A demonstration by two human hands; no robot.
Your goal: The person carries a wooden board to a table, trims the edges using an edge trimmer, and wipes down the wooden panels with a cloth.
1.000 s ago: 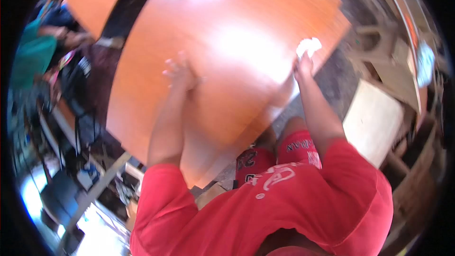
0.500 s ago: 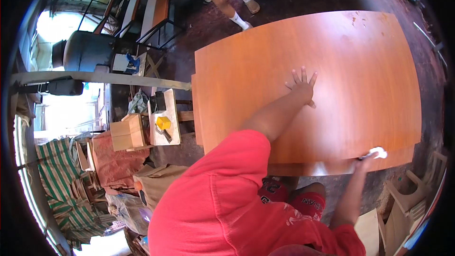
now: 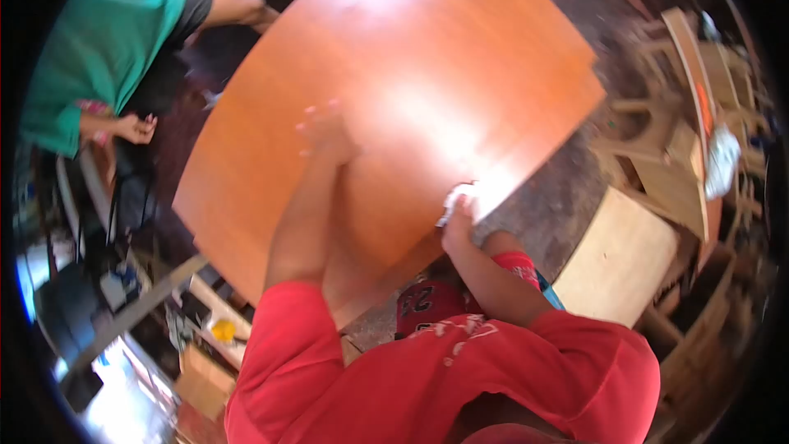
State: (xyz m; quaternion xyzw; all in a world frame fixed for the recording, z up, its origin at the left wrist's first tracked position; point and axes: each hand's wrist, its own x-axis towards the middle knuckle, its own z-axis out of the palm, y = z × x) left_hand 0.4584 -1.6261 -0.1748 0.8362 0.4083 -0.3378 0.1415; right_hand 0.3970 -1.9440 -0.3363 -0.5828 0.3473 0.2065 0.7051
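White cloth (image 3: pixel 459 193), centre: likely soft; held by right hand (image 3: pixel 457 230). Wooden panel (image 3: pixel 403 57): likely stiff, best edge-held; left hand (image 3: pixel 330 140) spread wide.

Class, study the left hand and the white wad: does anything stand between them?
Nothing visible does. Only the glossy surface of the orange board stretches between the left hand, spread on it, and the white wad in the right hand.

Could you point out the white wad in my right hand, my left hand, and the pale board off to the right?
White wad (image 3: pixel 459 190): head view, its upper part.
Left hand (image 3: pixel 329 138): head view, back of the hand.
Pale board (image 3: pixel 616 259): head view, middle of its flat face.
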